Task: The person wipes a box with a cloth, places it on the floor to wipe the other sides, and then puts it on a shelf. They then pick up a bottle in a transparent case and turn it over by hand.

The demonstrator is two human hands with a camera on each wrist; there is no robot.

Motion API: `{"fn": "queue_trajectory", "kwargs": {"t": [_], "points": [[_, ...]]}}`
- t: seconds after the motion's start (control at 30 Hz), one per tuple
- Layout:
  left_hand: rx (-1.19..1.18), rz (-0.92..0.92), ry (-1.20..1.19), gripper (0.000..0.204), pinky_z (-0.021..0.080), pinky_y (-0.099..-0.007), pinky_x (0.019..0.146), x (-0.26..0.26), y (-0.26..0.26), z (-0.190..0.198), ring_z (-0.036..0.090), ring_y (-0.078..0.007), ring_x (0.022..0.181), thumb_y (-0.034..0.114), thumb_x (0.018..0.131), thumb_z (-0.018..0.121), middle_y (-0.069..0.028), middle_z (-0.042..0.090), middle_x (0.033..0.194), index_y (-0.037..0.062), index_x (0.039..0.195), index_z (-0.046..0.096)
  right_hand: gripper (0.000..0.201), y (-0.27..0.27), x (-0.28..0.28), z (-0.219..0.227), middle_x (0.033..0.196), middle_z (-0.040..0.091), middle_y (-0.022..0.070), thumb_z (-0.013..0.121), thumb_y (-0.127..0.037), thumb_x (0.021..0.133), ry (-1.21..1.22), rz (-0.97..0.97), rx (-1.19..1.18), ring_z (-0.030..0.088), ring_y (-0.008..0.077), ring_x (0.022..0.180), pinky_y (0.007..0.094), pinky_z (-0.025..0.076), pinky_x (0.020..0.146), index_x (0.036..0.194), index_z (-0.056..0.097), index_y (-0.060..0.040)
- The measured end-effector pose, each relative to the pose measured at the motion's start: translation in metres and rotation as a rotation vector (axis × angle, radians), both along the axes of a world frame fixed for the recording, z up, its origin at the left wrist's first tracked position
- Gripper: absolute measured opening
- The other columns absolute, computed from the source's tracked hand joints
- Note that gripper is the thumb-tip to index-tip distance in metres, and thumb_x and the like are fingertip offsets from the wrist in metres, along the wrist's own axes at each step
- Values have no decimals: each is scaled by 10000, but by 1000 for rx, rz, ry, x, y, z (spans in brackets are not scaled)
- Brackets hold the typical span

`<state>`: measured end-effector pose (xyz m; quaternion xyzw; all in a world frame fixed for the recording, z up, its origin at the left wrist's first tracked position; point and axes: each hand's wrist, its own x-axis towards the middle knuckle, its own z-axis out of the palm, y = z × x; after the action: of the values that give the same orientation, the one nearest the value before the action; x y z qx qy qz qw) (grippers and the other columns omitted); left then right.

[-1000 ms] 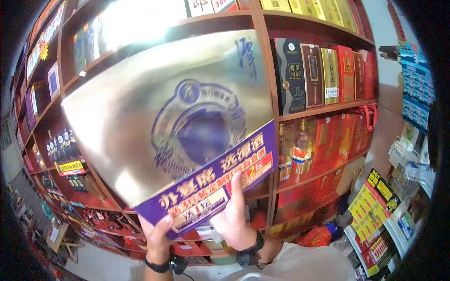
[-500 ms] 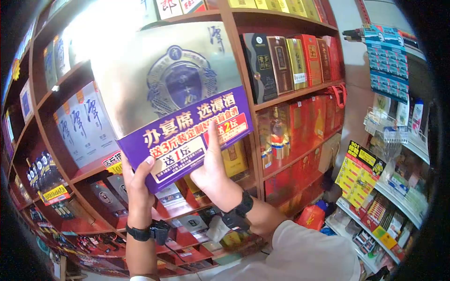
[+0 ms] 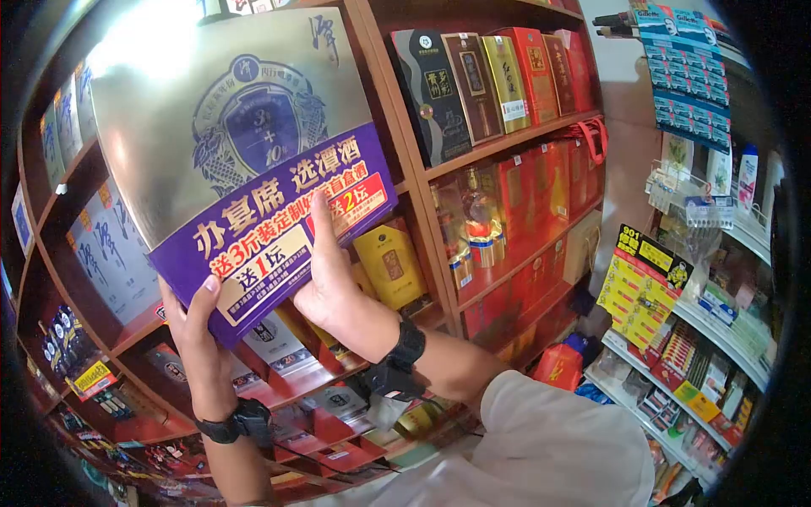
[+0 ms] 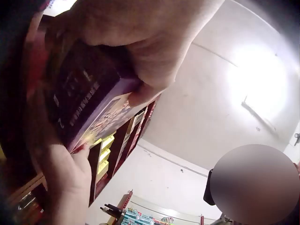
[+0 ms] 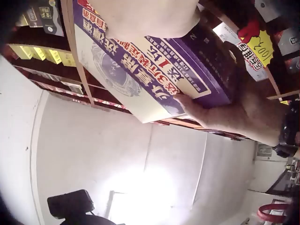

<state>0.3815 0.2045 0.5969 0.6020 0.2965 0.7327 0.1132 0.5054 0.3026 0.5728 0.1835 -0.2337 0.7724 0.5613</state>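
A large gold liquor box (image 3: 169, 144) with a purple lower band and Chinese lettering is held up, tilted, before the shelves. Its lower left corner is gripped by my left hand (image 3: 193, 329), thumb on the front face and fingers behind. Near the lower right, my right hand (image 3: 329, 279) holds the bottom edge, its thumb lying up the front and its other fingers mostly hidden. The left wrist view shows the dark purple underside of the box (image 4: 93, 89) between both hands. From the right wrist, my left hand (image 5: 229, 112) wraps round the box's bottom corner.
Brown shelves (image 3: 515, 139) with boxed liquor and bottles (image 3: 481, 224) stand behind the box. White boxes (image 3: 114, 262) fill a compartment at left. On the right are a rack of small goods (image 3: 710, 338), a yellow price sheet (image 3: 642, 283) and hanging blue blister packs (image 3: 686, 80).
The box first moved away and appears smaller, then shifted left in view with both hands on it. The head view has swung; more of the shelves below the box shows.
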Motion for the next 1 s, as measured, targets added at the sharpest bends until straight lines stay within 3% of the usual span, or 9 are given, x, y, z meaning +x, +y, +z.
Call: {"fn": "queue_trajectory", "kwargs": {"t": [0.3,0.37,0.43,0.53,0.57,0.63,0.7,0.77,1.0], "points": [[-104,-87,-42,538,616,-334,865,-7,20,12,704,-228,1070,204,943,638,-170,642,1264,-26,1398,466,660,14,27,-5,1368,618,68,549,-608,1001,-149,29,35,592,243,1274,455,464,1107,1456,475,-135],[-177,-97,-56,540,614,-328,870,-13,26,14,703,-228,1068,196,946,630,-168,641,1265,-29,1405,457,729,22,37,-9,1400,604,73,558,-655,971,-258,188,128,574,254,1298,466,446,1123,1473,465,-134],[-147,-96,-46,544,614,-327,871,-13,33,14,704,-230,1068,193,946,629,-168,641,1264,-32,1409,452,848,24,52,-9,1448,567,124,440,-769,950,-412,143,147,611,288,1271,463,498,1070,1485,454,-111],[-130,-114,-15,554,616,-330,871,-14,37,14,705,-236,1068,186,943,626,-170,639,1265,-39,1415,442,1110,61,61,-41,1156,700,266,131,-891,883,-948,63,444,733,365,1057,423,618,833,1454,471,-2],[-131,-134,-2,559,618,-334,871,-14,40,15,706,-242,1068,182,941,624,-173,636,1267,-43,1418,436,961,53,71,-46,987,743,229,288,-801,964,-1046,30,487,757,342,966,379,628,767,1316,602,37],[-143,-138,-8,568,617,-343,885,-16,46,16,704,-251,1073,180,939,619,-184,628,1277,-47,1423,425,590,44,80,-56,946,759,174,643,-554,977,-1011,-500,663,753,249,808,326,604,645,1029,721,28],[-142,-224,-36,537,637,-340,835,-23,54,15,713,-241,1036,130,930,628,-179,617,1251,5,1414,431,226,33,92,-50,832,744,118,787,-215,886,-874,-1215,721,713,208,733,320,568,623,973,741,-11],[-148,-224,-27,548,633,-345,844,-27,57,16,711,-245,1039,139,924,636,-177,617,1247,-1,1411,427,102,46,105,-33,847,692,86,760,-98,801,-668,-1815,858,647,283,850,391,523,798,887,714,-69],[-171,-236,35,589,614,-363,883,-49,88,20,716,-250,1037,201,905,682,-179,653,1253,-60,1386,465,280,89,120,-10,1085,546,112,807,-190,798,-809,-2071,784,502,327,1067,450,415,936,1021,665,-99]]}}
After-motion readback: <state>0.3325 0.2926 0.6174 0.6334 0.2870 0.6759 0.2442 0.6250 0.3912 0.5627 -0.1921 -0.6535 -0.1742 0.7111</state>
